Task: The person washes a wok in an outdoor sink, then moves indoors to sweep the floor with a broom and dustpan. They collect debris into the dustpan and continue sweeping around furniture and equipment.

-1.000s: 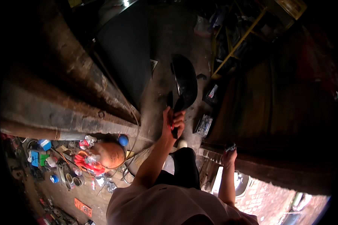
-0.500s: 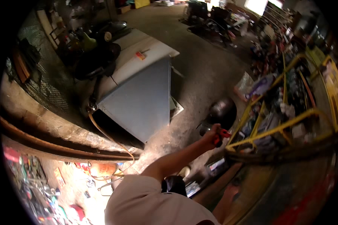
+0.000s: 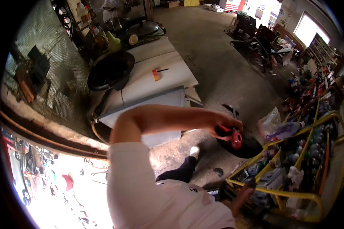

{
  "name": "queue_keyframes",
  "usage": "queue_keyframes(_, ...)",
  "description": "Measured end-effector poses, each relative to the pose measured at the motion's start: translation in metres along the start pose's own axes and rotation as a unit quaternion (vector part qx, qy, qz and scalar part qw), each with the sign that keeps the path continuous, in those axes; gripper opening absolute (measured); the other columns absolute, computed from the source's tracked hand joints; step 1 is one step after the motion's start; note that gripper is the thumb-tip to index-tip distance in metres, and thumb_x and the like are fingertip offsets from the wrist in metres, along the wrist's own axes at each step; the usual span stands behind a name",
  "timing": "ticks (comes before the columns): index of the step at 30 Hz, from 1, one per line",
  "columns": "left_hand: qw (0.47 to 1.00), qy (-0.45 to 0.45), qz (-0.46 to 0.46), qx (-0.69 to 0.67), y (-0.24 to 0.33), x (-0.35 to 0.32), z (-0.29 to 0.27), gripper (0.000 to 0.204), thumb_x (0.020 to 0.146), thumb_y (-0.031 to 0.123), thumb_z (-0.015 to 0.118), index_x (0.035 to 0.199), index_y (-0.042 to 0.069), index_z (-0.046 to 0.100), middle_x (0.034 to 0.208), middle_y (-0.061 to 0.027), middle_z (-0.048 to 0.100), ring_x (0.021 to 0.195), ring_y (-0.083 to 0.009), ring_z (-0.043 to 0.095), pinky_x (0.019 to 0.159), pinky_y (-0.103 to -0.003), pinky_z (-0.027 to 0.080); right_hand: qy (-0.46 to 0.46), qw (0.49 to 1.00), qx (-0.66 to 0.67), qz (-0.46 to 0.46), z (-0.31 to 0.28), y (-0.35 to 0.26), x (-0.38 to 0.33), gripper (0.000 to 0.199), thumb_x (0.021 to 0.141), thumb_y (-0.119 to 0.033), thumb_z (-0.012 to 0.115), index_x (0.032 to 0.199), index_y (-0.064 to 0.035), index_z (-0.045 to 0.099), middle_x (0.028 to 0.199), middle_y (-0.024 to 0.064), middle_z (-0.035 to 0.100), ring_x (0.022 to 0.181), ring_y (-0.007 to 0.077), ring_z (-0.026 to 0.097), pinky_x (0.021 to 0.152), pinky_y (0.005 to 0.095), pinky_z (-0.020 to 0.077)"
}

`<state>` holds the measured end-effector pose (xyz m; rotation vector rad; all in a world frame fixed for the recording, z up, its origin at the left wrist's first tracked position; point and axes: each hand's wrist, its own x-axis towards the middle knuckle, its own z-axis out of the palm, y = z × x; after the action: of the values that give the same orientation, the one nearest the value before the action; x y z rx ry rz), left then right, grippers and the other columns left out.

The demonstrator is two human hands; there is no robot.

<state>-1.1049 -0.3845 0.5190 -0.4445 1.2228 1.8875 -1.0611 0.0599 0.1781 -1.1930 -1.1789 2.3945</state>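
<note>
My left arm reaches rightward across a grey flat panel (image 3: 156,139). At its end my left hand (image 3: 226,124) is closed around a red and black hand tool (image 3: 235,137), whose exact kind I cannot make out. Behind the tool lies a dark rounded object (image 3: 250,147) on the floor. Lower right, my right hand (image 3: 241,197) is beside the yellow metal rack (image 3: 269,190). Its fingers are blurred and dim, with something dark at their tips, so I cannot tell whether it grips anything.
A whitish tabletop (image 3: 172,68) bears a small red and yellow box (image 3: 156,75) and a black bowl-like object (image 3: 112,70). The rack holds bottles, bags and a purple item (image 3: 281,131). Clutter (image 3: 256,34) stands far right; a stone ledge (image 3: 38,114) runs along the left.
My left arm has swung up and bent at the elbow, carrying the red and black tool with it. The view has shifted, showing more of the room and my dark-clothed leg with a light shoe.
</note>
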Motion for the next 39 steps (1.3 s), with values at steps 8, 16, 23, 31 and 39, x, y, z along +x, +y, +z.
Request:
queue_keyframes(8,0.934,0.253,0.160,0.194,0.087,-0.203,-0.002,0.038,0.085,0.038,0.058,0.064,0.006,0.058,0.059,0.0005,0.055,0.051,-0.0060,0.048,0.046,-0.024,0.036,0.035,0.995,0.009,0.091,0.236,-0.027,0.100,0.024,0.091,-0.035,0.045,0.077,-0.0170,0.052,0.063,-0.0011,0.045,0.052,0.0124,0.041,0.052,0.0261,0.0337)
queue_keyframes(16,0.745,0.526,0.408,-0.042,0.098,-0.206,-0.015,0.027,0.084,0.017,0.055,0.060,0.004,0.055,0.059,-0.0012,0.052,0.051,-0.0069,0.048,0.046,-0.022,0.036,-0.236,0.963,-0.125,0.040,0.507,0.024,0.198,0.025,0.088,-0.037,0.048,0.089,-0.0131,0.057,0.075,-0.0013,0.055,0.062,0.0131,0.049,0.054,0.0267,0.0369)
queue_keyframes(23,0.469,0.768,0.400,-0.173,0.146,-0.158,-0.046,0.031,0.085,0.029,0.057,0.064,0.009,0.049,0.058,-0.0020,0.049,0.050,-0.0097,0.046,0.048,-0.022,0.037,-0.421,0.887,-0.189,0.000,0.753,0.101,0.339,0.024,0.086,-0.030,0.053,0.094,-0.0084,0.058,0.079,0.0019,0.055,0.066,0.0142,0.050,0.057,0.0273,0.0417)
queue_keyframes(31,0.296,0.840,0.373,-0.260,0.161,-0.139,-0.126,0.026,0.087,0.029,0.058,0.069,0.011,0.053,0.058,0.0000,0.052,0.043,-0.0080,0.049,0.038,-0.021,0.041,-0.595,0.739,-0.314,0.038,0.969,0.154,0.297,0.017,0.086,-0.029,0.053,0.093,-0.0127,0.053,0.073,-0.0030,0.044,0.060,0.0076,0.039,0.052,0.0220,0.0331)
queue_keyframes(39,0.212,0.848,0.379,-0.304,0.192,-0.113,-0.175,0.022,0.085,0.030,0.062,0.076,0.011,0.056,0.063,-0.0003,0.054,0.048,-0.0080,0.053,0.042,-0.021,0.044,-0.499,0.765,-0.377,0.153,1.086,0.263,0.258,0.016,0.087,-0.030,0.055,0.087,-0.0134,0.055,0.065,-0.0028,0.044,0.054,0.0084,0.041,0.048,0.0204,0.0345)
